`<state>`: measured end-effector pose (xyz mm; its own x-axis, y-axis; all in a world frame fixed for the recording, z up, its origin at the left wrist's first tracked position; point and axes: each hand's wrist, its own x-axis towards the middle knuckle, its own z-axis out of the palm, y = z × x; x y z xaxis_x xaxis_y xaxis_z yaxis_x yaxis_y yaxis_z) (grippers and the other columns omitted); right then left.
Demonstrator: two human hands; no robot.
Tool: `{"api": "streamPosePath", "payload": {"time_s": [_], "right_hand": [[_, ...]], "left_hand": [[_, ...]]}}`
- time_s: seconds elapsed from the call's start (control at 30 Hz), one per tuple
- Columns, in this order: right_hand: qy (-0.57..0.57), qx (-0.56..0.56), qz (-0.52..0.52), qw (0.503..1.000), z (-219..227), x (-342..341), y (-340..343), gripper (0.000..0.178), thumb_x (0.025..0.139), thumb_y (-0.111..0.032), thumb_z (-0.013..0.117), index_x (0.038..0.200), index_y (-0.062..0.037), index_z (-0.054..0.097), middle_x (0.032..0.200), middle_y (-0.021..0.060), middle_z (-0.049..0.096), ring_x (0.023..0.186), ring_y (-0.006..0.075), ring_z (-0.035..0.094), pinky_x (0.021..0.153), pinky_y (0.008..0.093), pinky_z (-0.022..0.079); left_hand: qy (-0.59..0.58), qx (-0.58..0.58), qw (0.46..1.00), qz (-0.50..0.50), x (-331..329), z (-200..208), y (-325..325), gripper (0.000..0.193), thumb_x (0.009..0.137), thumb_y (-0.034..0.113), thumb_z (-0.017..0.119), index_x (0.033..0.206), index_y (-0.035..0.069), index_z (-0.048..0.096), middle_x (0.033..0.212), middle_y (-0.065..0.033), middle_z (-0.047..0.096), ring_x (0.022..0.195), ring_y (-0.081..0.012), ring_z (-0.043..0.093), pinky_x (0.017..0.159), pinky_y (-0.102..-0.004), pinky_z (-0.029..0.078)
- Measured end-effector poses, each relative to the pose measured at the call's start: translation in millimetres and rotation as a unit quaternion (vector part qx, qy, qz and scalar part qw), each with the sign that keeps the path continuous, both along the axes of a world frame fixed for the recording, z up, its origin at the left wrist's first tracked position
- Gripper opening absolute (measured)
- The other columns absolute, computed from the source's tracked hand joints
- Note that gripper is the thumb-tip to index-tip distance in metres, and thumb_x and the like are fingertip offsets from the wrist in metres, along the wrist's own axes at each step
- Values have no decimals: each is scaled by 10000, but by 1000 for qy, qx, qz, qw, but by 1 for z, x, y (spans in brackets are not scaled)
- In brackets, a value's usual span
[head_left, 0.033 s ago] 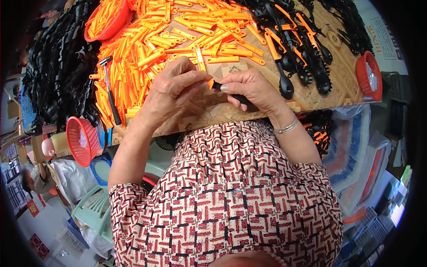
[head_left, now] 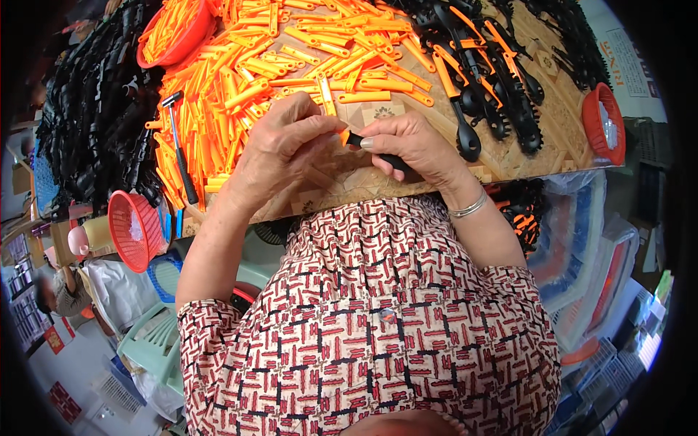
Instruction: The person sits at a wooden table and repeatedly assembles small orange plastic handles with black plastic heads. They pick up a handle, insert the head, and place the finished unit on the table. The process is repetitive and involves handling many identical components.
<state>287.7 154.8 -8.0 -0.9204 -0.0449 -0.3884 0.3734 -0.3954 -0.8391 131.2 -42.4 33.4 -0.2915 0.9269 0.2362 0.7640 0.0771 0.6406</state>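
An orange piece (head_left: pixel 345 136) is pinched in the left hand (head_left: pixel 280 142), meeting a black part (head_left: pixel 396 163) clamped in the right hand (head_left: pixel 414 142), over the bench (head_left: pixel 563 134). Some orange-and-black tools (head_left: pixel 467 138) seem already joined; many loose orange handles (head_left: pixel 243 94) are left.

The patterned table (head_left: pixel 564 120) bears loose orange handles (head_left: pixel 249 94) — and black tools (head_left: pixel 467 139).

left of the left hand (head_left: pixel 285 144), passage is blocked by heaped orange handles (head_left: pixel 218 94) and a hammer (head_left: pixel 182 158). at the right, a bare stretch of tabletop (head_left: pixel 561 149) is left free between black utensils (head_left: pixel 525 129) and a red basket (head_left: pixel 590 125).
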Motion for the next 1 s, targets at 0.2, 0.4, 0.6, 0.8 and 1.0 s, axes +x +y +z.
{"api": "streamPosePath", "payload": {"time_s": [0.2,0.4,0.6,0.8,1.0], "right_hand": [[25,62,17,998,-4,10,-4,250,994,-128,669,1173,36,730,639,-20,622,497,22,521,456,182,408],[169,195,44,965,-13,13,-10,205,951,-88,690,1104,41,737,654,23,644,535,56,570,498,235,458],[257,399,4,880,-14,12,-22,211,924,-102,700,1110,-23,761,824,114,748,623,171,667,599,301,530],[278,724,-159,611,26,22,26,218,925,-112,693,1127,-95,775,926,84,758,678,219,677,616,346,524],[118,883,-195,410,37,34,91,276,917,-199,717,1171,-91,718,1047,60,683,987,242,632,860,418,466]], "left_hand": [[-38,-56,997,23,9,5,1,184,884,57,751,1067,50,767,845,-73,570,794,-202,599,701,-326,485],[-78,-119,987,73,18,-10,-10,146,910,104,749,1038,34,756,853,-75,574,808,-205,618,724,-332,495],[-332,-89,933,110,11,-7,-18,212,978,123,687,1170,41,721,996,-72,654,916,-158,667,820,-307,538],[51,-8,989,137,-27,-24,8,349,924,46,685,1250,168,714,1130,-77,643,1053,-240,623,930,-339,523],[266,17,963,44,-37,-47,25,358,821,109,774,1165,189,721,1256,-52,610,1194,-323,550,1012,-466,470]]}}
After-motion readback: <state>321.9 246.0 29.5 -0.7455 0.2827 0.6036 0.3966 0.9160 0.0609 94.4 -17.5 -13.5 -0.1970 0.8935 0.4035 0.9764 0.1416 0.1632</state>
